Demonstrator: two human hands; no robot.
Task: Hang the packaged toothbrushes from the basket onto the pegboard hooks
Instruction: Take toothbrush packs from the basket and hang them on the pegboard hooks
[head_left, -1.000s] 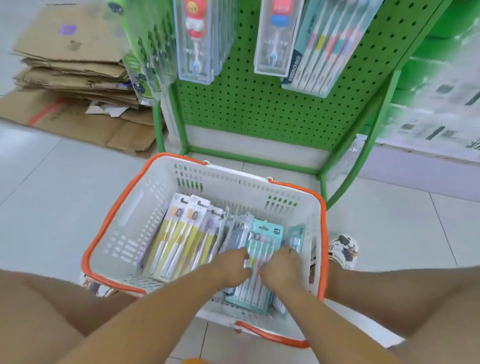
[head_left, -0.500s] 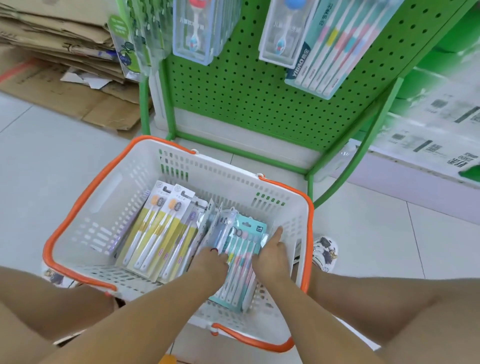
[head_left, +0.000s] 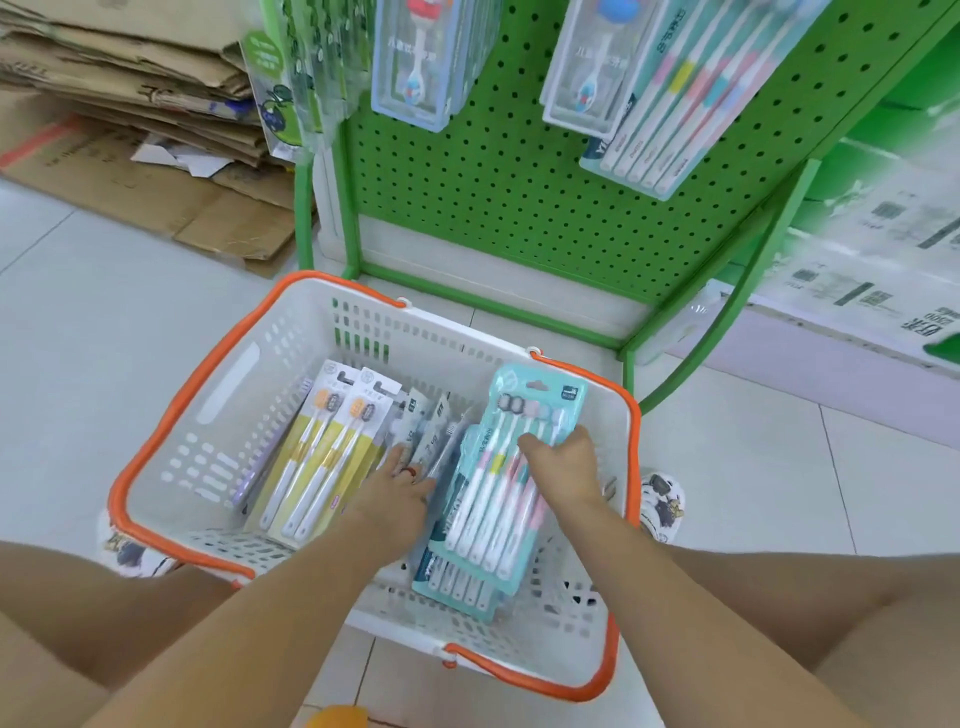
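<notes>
A white basket with an orange rim stands on the floor in front of the green pegboard. My right hand grips a teal multi-pack of toothbrushes, lifted and tilted above a second teal pack in the basket. My left hand rests with straight fingers on the clear and grey packs in the basket's middle. Yellow toothbrush packs lie on the left side of the basket.
Toothbrush packs hang on the pegboard: a child's brush pack and a teal multi-pack. Flattened cardboard is stacked at the back left. My patterned shoes flank the basket; my knees frame it.
My right hand has taken hold of the top teal pack and raised it off the pile. My left hand slid left onto the clear packs. The camera moved closer to the pegboard.
</notes>
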